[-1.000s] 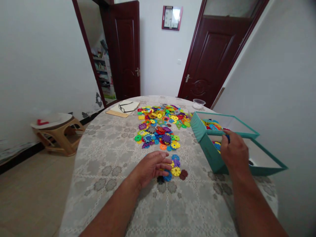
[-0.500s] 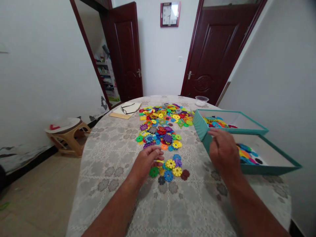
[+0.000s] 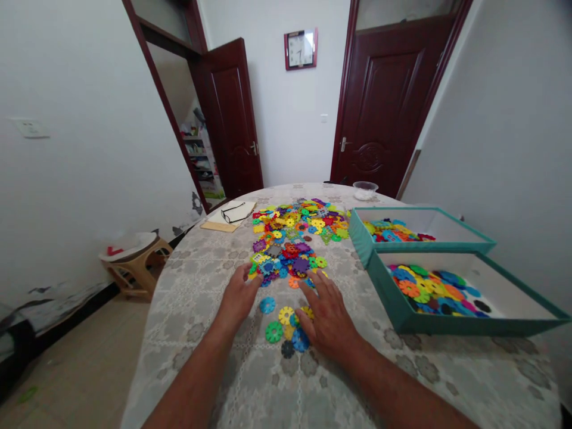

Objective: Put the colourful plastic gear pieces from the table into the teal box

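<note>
My left hand is at the left edge of the middle pile of plastic snowflake discs, its thumb and fingers apart. With fingers spread, my right hand hovers over or rests on the smaller near group of discs and hides part of it; contact cannot be made out. In that group show a green disc, a yellow disc, a blue disc and a dark grey disc. Between my hands lies a light blue disc, a little apart. I see nothing held in either hand.
Beyond is a larger heap of discs. On the right stand two teal boxes, a nearer box and a farther box, both holding pieces. Glasses lie on paper at back left; a clear bowl stands at the back.
My right hand has come left from the nearer box to the near discs. My left hand has shifted left, off the near discs. A light blue disc now shows there. The view has tilted upward.
</note>
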Demonstrator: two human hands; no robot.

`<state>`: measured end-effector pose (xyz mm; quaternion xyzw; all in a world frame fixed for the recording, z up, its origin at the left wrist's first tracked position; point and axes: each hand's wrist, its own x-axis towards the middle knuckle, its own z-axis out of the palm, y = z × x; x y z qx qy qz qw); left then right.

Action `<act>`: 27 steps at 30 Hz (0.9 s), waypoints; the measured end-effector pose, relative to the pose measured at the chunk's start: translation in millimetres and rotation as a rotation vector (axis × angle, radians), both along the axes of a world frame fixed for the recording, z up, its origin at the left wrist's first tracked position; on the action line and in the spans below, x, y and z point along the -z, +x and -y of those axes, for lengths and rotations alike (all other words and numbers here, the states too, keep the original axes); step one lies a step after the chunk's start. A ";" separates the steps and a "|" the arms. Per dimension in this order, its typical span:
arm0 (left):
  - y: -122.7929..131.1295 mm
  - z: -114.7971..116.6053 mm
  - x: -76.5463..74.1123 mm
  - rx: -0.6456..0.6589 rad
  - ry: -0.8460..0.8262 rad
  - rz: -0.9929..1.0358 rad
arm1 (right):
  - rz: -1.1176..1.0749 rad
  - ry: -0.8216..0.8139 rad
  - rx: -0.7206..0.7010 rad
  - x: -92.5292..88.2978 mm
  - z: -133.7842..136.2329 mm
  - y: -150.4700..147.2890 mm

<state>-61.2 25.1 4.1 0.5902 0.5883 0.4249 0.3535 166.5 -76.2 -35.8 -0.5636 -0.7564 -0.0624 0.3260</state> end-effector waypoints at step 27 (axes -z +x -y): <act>33.6 -114.6 3.1 0.056 -0.138 -0.662 | -0.054 -0.209 0.179 16.6 -127.9 17.2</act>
